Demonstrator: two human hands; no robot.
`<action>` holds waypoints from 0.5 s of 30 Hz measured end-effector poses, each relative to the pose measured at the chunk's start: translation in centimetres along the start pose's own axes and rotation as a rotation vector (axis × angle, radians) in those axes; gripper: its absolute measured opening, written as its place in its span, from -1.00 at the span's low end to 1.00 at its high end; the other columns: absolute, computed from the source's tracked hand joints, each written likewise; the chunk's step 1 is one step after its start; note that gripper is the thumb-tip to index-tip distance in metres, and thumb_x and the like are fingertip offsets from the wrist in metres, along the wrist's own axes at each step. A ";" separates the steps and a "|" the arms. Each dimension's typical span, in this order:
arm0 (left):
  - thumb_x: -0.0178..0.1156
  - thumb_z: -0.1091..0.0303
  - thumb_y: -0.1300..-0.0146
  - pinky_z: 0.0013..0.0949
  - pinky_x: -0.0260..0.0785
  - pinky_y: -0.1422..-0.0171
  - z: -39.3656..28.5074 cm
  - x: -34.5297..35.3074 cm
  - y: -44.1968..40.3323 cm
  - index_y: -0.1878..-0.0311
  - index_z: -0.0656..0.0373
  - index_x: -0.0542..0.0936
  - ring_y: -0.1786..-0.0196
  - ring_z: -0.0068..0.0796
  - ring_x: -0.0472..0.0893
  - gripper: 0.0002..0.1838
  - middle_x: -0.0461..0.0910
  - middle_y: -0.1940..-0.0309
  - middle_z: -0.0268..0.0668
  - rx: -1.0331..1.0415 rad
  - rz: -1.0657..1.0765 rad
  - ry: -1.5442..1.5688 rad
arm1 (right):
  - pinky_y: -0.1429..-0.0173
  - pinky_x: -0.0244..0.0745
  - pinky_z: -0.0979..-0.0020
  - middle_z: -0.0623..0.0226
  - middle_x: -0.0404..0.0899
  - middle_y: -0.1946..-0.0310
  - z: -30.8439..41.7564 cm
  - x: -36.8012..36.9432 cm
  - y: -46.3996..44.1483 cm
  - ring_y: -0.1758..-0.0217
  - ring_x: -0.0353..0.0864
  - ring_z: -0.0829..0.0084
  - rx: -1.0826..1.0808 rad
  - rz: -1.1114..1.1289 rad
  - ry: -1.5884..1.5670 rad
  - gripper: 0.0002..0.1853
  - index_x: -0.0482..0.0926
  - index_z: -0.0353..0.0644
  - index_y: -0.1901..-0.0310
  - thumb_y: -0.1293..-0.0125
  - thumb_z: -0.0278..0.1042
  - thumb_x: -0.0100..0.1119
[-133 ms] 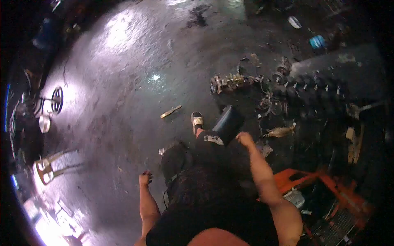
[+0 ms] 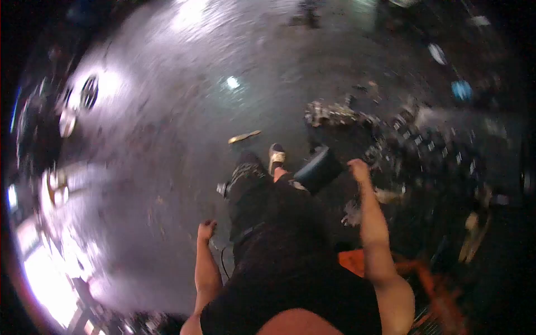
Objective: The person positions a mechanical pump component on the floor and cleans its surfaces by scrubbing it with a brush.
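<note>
Left leg swung forward; 2 hands, 1 container

Floor: wide open at 10 and 11 o'clock of the torso — room all along the outer side of the left hand.
Flat strip: low obstacle between 11 and 12.
Dark container: at 1, just beside the right hand, in the way inward.
Metal parts: beyond the container at 1.
Dark heap: blurred, at 2.
Orange frame: at 3 — blocks low passage there.
</note>
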State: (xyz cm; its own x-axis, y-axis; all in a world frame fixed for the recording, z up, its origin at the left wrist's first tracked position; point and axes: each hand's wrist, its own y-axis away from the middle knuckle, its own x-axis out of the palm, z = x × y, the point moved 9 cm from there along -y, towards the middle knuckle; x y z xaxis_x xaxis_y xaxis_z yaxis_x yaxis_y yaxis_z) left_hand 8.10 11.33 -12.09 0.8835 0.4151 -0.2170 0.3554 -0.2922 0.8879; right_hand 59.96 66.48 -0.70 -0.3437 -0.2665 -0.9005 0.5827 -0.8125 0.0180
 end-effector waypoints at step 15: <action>0.30 0.15 -0.28 -0.24 0.52 -0.05 -7.0 1.9 -6.5 -0.03 0.20 0.68 0.08 -0.25 0.72 -0.63 0.74 0.16 -0.12 -0.079 -0.117 -0.165 | 0.17 0.54 0.18 0.11 0.66 0.31 -12.2 6.0 3.4 0.27 0.65 0.21 1.071 0.847 -0.137 -0.65 0.61 -0.27 0.07 -0.40 -0.12 0.11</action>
State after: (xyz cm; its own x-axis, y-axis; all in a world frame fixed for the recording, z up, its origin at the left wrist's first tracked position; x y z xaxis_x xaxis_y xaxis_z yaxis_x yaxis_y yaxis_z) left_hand 5.32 20.02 -15.49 0.8778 0.2935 -0.3786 0.4395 -0.1789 0.8802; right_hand 68.87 68.44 -11.39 -0.2762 -0.8752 -0.3972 -0.1777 -0.3597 0.9160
